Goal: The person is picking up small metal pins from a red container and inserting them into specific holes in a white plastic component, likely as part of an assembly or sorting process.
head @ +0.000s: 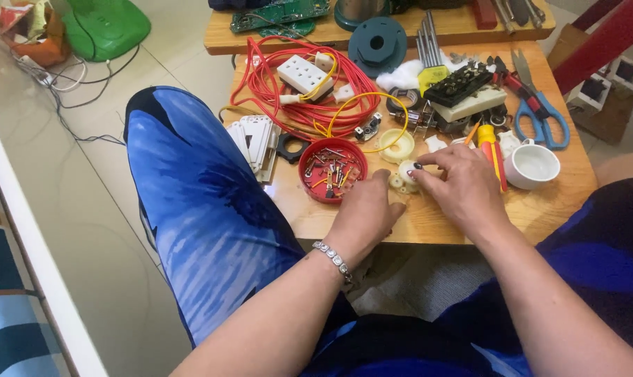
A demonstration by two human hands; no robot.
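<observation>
My left hand (367, 209) rests on the low wooden table (435, 220), fingers curled beside a red round lid (332, 169) full of small screws and metal bits. My right hand (463, 185) sits just to its right, fingertips pinching a small white plastic part (407, 171) on the table. A few more small white pieces lie around it, and a cream round gear-like disc (397, 146) lies just beyond.
A red cable coil (288, 94) with a white socket block (303, 74), yellow wire, blue-handled scissors (540, 119), a white cup (533, 166), an orange screwdriver (491, 146), a black terminal block (459, 85) and a teal round part (377, 43) crowd the table. A knee in blue cloth (205, 202) is at left.
</observation>
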